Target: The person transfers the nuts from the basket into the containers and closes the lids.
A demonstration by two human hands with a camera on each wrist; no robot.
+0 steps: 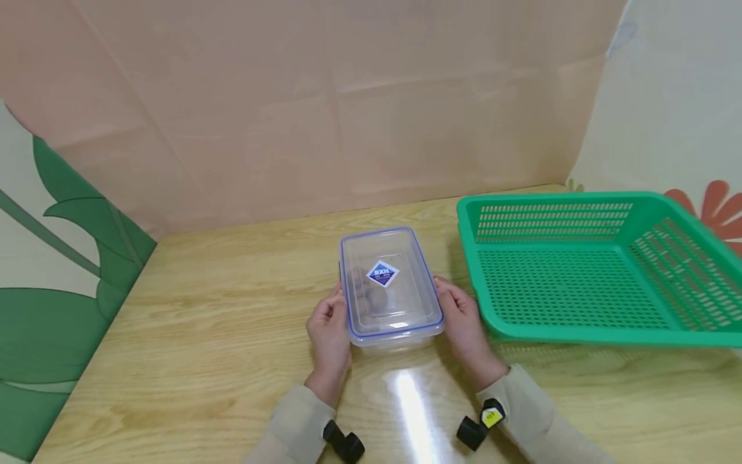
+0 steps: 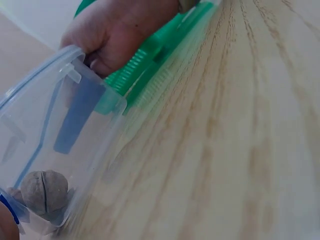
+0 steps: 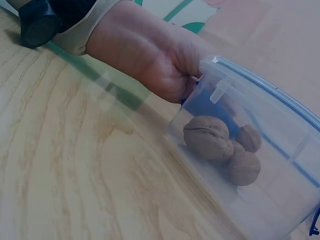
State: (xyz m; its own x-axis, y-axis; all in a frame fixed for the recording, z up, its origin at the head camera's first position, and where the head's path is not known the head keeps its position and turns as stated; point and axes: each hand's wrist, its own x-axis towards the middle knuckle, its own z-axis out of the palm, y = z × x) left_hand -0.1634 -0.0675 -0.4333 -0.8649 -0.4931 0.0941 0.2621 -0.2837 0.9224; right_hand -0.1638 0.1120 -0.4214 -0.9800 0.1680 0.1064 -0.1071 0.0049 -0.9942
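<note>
A clear plastic food container (image 1: 400, 306) with a blue-edged lid and a diamond-shaped sticker (image 1: 382, 274) sits in front of me on the wooden table. My left hand (image 1: 330, 332) grips its left side, and my right hand (image 1: 462, 319) holds the right side near the lid's edge. Several walnuts (image 3: 206, 137) lie inside, bunched toward the left end of the box. In the left wrist view a blue clip flap (image 2: 80, 117) shows through the wall by the right hand. Some fingers of both hands are hidden behind the box.
A green plastic basket (image 1: 487, 303) with slotted walls stands to the right, close beside my right hand. Behind the wooden table (image 1: 232, 309) rises a pinkish sheet (image 1: 261, 116). Painted leaf panels (image 1: 52, 348) border the left side.
</note>
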